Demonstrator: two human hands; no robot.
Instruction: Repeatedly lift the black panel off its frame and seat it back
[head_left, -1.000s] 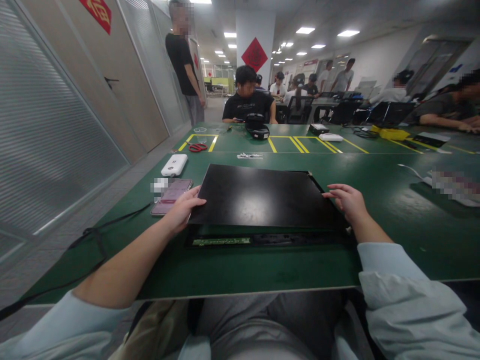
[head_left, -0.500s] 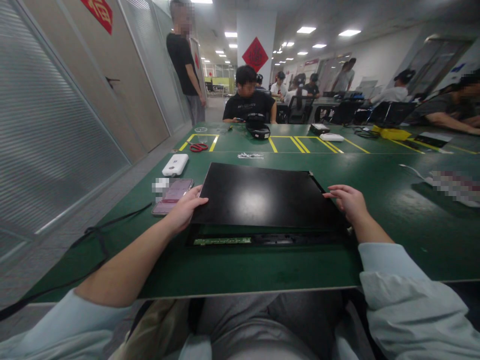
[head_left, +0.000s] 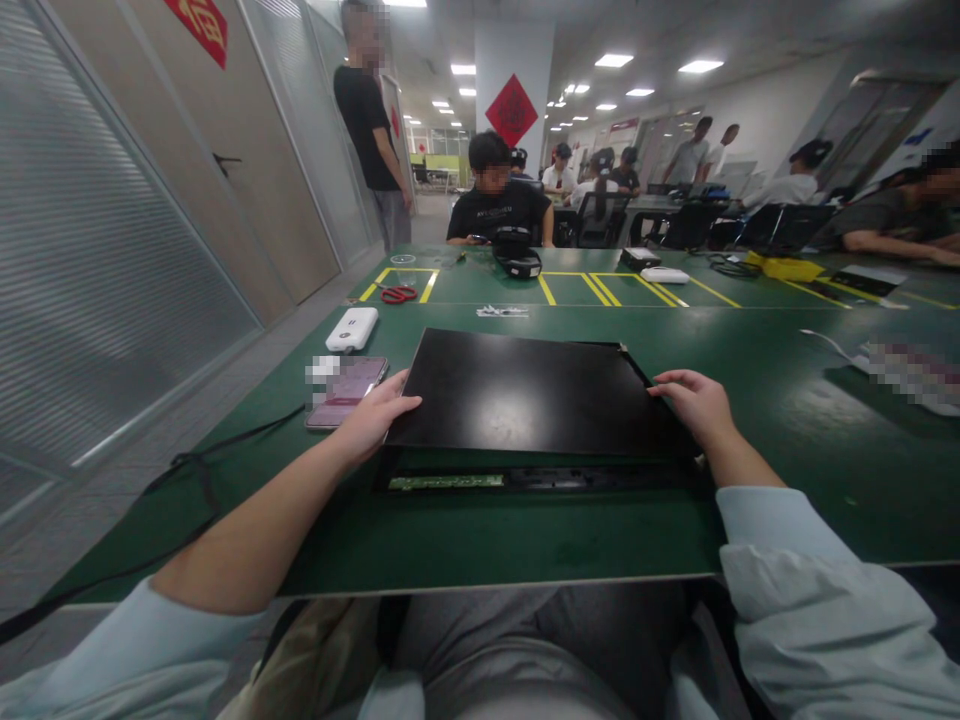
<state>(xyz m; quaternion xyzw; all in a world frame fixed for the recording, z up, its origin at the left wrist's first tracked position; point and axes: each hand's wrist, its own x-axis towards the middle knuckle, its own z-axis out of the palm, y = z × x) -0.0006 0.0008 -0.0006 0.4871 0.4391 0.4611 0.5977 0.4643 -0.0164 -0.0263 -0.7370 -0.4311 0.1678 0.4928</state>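
A glossy black flat panel [head_left: 525,390] is held over a black frame [head_left: 592,479] that lies on the green table. My left hand [head_left: 377,412] grips the panel's left edge, thumb on top and fingers beneath. At the panel's right edge, my right hand [head_left: 694,403] pinches with thumb and fingers. Below the panel's near edge, a green circuit strip [head_left: 446,482] shows along the frame. The frame's far right corner sticks out behind the panel; the rest of it is hidden underneath.
Left of the panel are a phone [head_left: 346,392] and a white power bank [head_left: 352,329]. Red scissors [head_left: 398,294], a black case [head_left: 517,262] and a yellow item [head_left: 784,267] lie farther back. A person [head_left: 499,205] sits across the green table [head_left: 510,555].
The panel has shifted slightly to the right, with my left hand along with it. More of the frame's far right edge shows. In the background, people have moved.
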